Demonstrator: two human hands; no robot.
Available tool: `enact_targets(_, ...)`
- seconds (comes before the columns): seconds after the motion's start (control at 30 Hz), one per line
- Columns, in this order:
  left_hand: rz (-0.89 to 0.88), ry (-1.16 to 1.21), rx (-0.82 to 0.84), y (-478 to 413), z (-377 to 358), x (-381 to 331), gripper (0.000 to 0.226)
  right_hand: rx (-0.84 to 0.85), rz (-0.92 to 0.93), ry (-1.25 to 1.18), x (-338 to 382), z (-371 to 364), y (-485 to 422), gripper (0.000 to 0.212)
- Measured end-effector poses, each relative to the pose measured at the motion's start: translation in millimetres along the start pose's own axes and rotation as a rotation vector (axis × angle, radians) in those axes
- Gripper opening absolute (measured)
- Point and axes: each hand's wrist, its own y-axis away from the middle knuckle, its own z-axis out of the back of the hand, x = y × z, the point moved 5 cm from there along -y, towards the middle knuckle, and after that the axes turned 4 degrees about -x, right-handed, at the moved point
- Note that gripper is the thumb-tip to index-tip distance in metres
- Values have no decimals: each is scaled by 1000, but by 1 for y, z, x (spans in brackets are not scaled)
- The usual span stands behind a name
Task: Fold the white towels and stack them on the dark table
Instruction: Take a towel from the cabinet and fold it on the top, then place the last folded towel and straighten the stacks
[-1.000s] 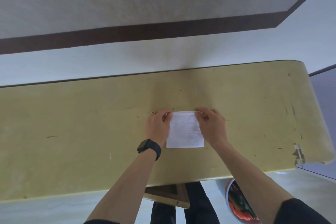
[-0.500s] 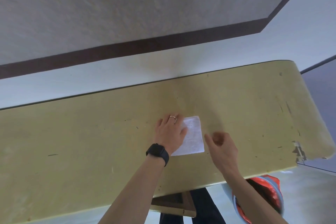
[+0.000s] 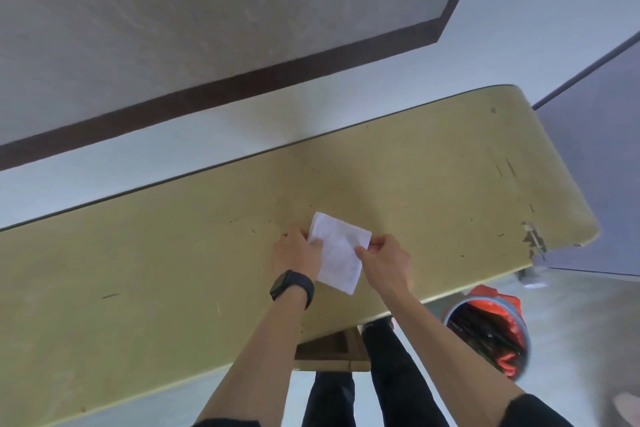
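A small folded white towel (image 3: 337,251) lies on the yellow-green table (image 3: 173,270), turned at a slant. My left hand (image 3: 297,251), with a black watch on the wrist, holds the towel's left edge with curled fingers. My right hand (image 3: 382,258) pinches the towel's right corner between thumb and fingers. A dark table (image 3: 595,184) shows at the right edge of the view, with no towels visible on it.
A bucket (image 3: 485,329) lined with a red bag stands on the floor at the lower right, below the table's chipped corner (image 3: 533,239). A wooden stool (image 3: 332,354) sits under the table by my legs. A wall runs behind the table.
The left hand went from lying flat on the towel to holding its left edge. The right hand came back and pinched the right corner. The towel now sits rotated.
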Motion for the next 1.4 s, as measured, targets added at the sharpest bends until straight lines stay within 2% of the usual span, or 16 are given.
enact_targets(0.1, 73, 125, 7, 5, -3, 1, 27, -4, -46, -87, -2, -5, -4, 24)
enact_targets(0.17, 61, 120, 32, 4, -5, 0, 24, 18, -56, -159, -4, -6, -5, 24)
enact_targets(0.27, 25, 123, 99, 3, -3, -2, 2, 85, -64, -264, -8, -7, -5, 24)
enact_targets(0.33, 40, 198, 196, 6, -1, -1, 6, 129, -51, -288, -7, -4, -1, 24)
enact_targets(0.4, 59, 326, 265, 13, 8, -3, 22, 144, -10, -306, -1, 5, 5, 18)
enact_targets(0.47, 43, 430, 252, 21, 24, -12, 17, 129, 63, -316, 11, 22, 14, 8)
enact_targets(0.53, -37, 467, 199, 32, 48, -26, 7, 101, 152, -328, 30, 46, 27, 6)
enact_targets(0.7, -315, 532, 38, 78, 135, -78, 23, -2, 421, -342, 92, 124, 72, 8)
enact_targets(0.83, -535, 574, -103, 131, 215, -118, 23, -102, 660, -368, 144, 187, 122, 8)
enact_targets(0.97, -669, 710, -188, 175, 274, -144, 26, -196, 878, -413, 188, 241, 174, 10)
enact_targets(1.07, -701, 807, -225, 212, 304, -149, 31, -237, 1001, -431, 209, 270, 211, 11)
enact_targets(1.13, -717, 874, -291, 237, 319, -143, 22, -254, 1084, -427, 218, 281, 234, 12)
enact_targets(1.27, -678, 950, -504, 283, 341, -101, 14, -242, 1296, -420, 227, 275, 282, 14)
enact_targets(1.4, -554, 917, -808, 345, 340, -23, 6, -84, 1480, -384, 221, 225, 339, 19)
